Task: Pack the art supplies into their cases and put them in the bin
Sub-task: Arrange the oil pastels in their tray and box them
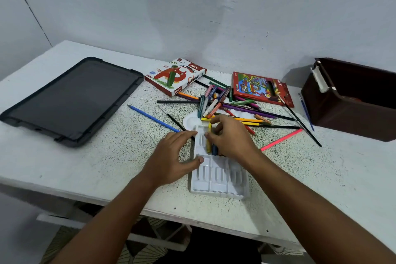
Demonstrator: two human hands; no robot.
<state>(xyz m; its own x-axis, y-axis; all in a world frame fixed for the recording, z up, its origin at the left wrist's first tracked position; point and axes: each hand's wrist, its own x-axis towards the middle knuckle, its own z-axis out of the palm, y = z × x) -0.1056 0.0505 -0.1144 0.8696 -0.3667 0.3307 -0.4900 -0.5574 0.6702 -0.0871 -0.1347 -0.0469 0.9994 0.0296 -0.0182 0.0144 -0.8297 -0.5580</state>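
A white plastic pastel tray (218, 176) lies near the table's front edge. My left hand (173, 156) rests on its left rim, thumb on the tray. My right hand (231, 135) pinches a yellow oil pastel (209, 135) over the tray's far slots, beside a yellow and a blue pastel (214, 149) lying in it. Behind is a heap of loose pastels (211, 100) and coloured pencils (252, 111). The oil pastels box (174, 76) and the red pencil box (261, 88) lie at the back.
A dark brown bin (351, 103) stands open at the right edge. Its dark grey lid (72, 100) lies flat at the left. A blue pencil (153, 118), a pink pencil (281, 139) and thin black brushes (304, 124) lie scattered. A white palette (191, 122) sits under the heap.
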